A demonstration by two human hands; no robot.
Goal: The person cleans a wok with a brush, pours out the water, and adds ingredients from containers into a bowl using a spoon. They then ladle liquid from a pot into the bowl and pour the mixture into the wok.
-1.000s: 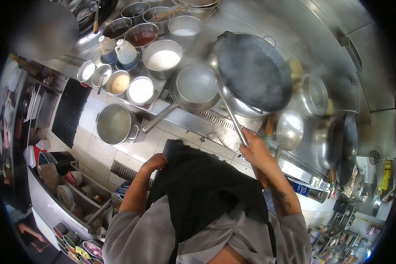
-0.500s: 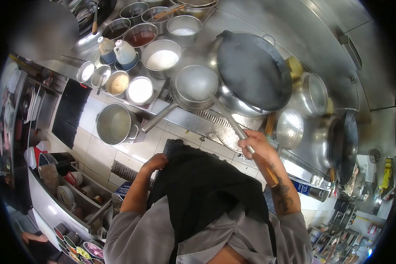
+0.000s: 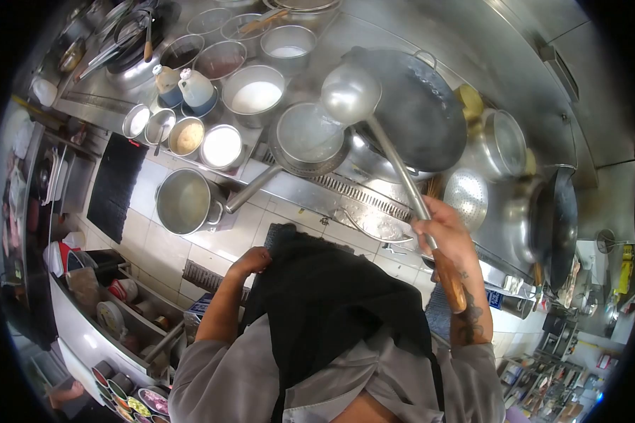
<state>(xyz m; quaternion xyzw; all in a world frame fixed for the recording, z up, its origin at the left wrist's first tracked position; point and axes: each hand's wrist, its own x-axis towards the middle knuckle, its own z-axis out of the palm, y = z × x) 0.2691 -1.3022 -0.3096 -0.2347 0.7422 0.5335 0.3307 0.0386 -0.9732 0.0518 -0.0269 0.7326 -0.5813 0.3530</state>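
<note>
My right hand (image 3: 446, 229) is closed round the handle of a large metal ladle (image 3: 351, 94), whose wooden end runs back over my forearm. The ladle's bowl is tipped above a round metal pot (image 3: 310, 134), and clear liquid runs from it into the pot. Beside the bowl on the right is a big dark wok (image 3: 423, 113) with steam over it. My left hand (image 3: 252, 261) is closed at the edge of the black apron (image 3: 324, 289); what its fingers hold, if anything, is hidden.
Metal bowls of white and tan contents (image 3: 256, 96) and two bottles (image 3: 196, 88) stand at the upper left. A tall pot (image 3: 183, 201) is beyond my left hand. A perforated strainer (image 3: 466, 199) lies right of the wok. Another person's hand (image 3: 69, 393) shows at lower left.
My right hand has moved right and slightly down. The ladle's bowl has shifted up and right and is now tipped, with liquid falling from it. My left hand stays in place.
</note>
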